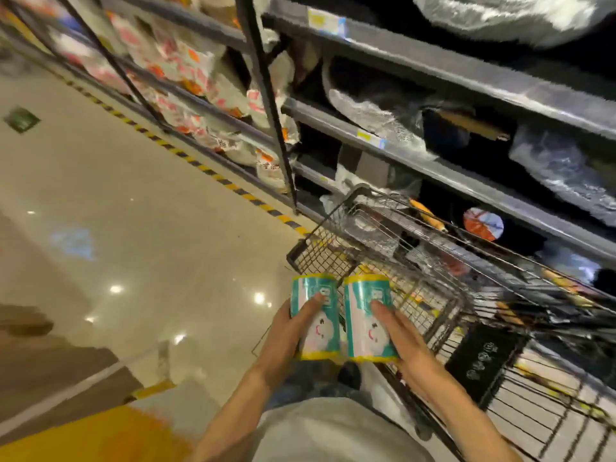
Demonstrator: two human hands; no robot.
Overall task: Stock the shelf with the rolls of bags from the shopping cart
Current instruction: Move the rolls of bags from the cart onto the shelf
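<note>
Both hands each hold a teal-and-white, yellow-edged roll of bags upright, side by side: left hand (286,328) wraps the left roll (315,316), right hand (405,335) the right roll (368,320), beside the black wire shopping cart (443,295) and grey shelf (416,168).

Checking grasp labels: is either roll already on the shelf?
No: the left hand holds the left roll and the right hand holds the right roll, side by side above the cart.
</note>
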